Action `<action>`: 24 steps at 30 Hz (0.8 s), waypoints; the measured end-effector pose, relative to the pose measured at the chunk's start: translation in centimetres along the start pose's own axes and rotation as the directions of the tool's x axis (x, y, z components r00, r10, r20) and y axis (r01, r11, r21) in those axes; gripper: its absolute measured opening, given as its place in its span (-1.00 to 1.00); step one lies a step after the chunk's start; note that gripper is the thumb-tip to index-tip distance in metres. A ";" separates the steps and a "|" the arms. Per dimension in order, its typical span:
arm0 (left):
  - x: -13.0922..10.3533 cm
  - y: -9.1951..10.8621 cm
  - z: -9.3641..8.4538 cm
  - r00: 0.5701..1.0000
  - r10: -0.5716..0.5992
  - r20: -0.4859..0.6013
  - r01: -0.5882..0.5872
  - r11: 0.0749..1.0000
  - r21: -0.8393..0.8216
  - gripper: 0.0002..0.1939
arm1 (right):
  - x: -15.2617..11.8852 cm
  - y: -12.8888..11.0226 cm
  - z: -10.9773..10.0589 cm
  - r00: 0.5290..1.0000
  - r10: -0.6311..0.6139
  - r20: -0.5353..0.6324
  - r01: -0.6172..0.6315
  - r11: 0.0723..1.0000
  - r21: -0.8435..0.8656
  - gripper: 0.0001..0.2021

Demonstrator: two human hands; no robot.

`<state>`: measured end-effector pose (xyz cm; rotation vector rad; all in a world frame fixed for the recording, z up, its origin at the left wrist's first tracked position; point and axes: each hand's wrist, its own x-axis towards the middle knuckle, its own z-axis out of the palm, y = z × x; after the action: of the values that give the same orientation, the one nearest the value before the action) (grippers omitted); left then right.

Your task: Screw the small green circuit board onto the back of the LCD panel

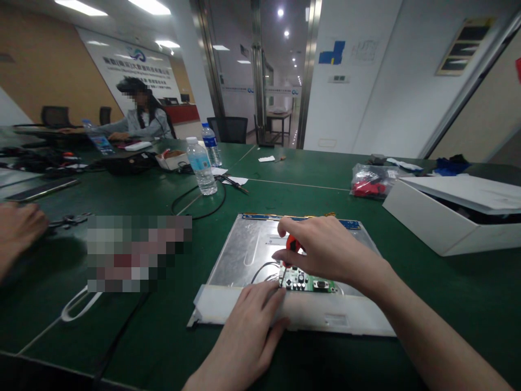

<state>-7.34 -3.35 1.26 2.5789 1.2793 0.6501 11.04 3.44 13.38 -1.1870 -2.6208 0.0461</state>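
Observation:
A silver metal panel (232, 255) lies on the green table, with a white strip (358, 315) along its near edge and a green circuit board (315, 283) in its middle. My right hand (329, 244) is closed round a red and black screwdriver (291, 247), whose shaft points down at the board's left end. My left hand (256, 315) rests on the white strip, its fingertips close together beside the screwdriver tip. Whether those fingers pinch a small part is hidden. Dark wires (262, 267) run to the board.
Two water bottles (202, 168) (211, 144) and a black cable (223, 203) are beyond the panel. An open white box (448, 222) and a bagged red item (370, 184) lie right. Another person's hand (20, 228) is at far left; a seated person (142, 119) works behind.

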 end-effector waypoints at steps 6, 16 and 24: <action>0.1 0.1 -0.1 1.000 -0.013 0.022 0.013 1.000 0.004 -0.59 | -0.2 0.0 -0.1 0.997 -0.075 -0.023 0.076 0.996 0.045 -0.82; 0.0 0.0 0.0 0.999 -0.004 0.036 0.004 1.000 -0.002 -0.58 | -0.3 0.1 0.0 0.996 -0.090 -0.023 0.091 0.994 0.057 -0.83; 0.1 0.1 -0.1 0.999 -0.009 0.034 0.009 1.000 -0.013 -0.58 | -0.1 0.0 0.2 1.000 -0.026 -0.013 0.026 1.000 -0.006 -0.85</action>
<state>-7.27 -3.39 1.41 2.5610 1.2711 0.6081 11.08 3.40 13.14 -1.1506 -2.6263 0.0259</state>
